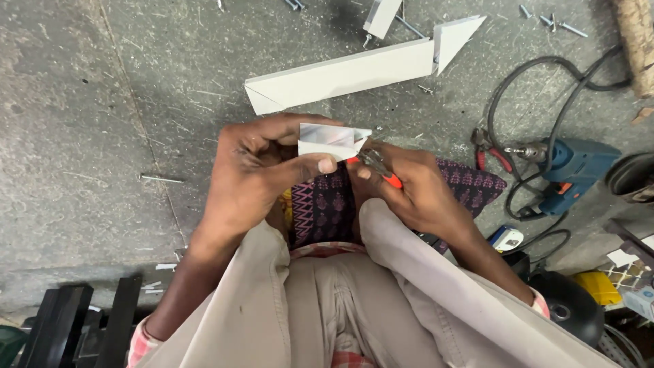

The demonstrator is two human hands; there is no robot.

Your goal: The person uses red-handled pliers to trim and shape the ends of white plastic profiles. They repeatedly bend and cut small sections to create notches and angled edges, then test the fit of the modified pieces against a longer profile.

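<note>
On the grey floor (82, 102) a long white strip (340, 73) lies above the hands, a blue drill (575, 167) sits to the right, and between them the left hand (255, 170) grips a small white piece (330, 141) while the right hand (415, 187) squeezes red pliers (378, 167) at its edge.

My left hand (255, 170) covers much of the small white piece (332, 141), and my right hand (415, 187) hides most of the pliers (377, 165). The blue drill (575, 167) loses its cable past the top edge.
</note>
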